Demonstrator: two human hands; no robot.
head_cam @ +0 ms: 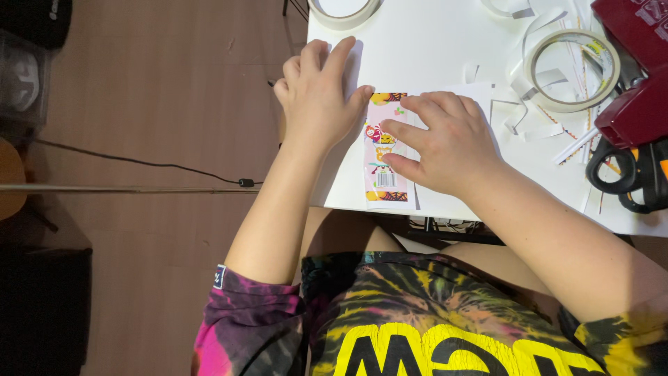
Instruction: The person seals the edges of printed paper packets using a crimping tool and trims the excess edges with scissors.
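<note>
Head view. Nearest my lens, a tie-dye shirt [431, 327] fills the lower edge, both bare forearms rising from it to a white table [431, 42]. I see the left hand [316, 97] flat, fingers together, palm pressing white paper just left of a pink cartoon-printed paper strip [385, 157]. That strip lies lengthwise near the table's front edge, between the hands. I see the right hand [445, 143] lying on the strip's right side, fingers loosely curled, fingertips [390, 127] pressing down on the print; neither hand pinches anything. Farther right sit a roll of tape [572, 69], loose white paper strips [522, 118], black-handled scissors [626, 174] and a dark red tool [637, 69].
</note>
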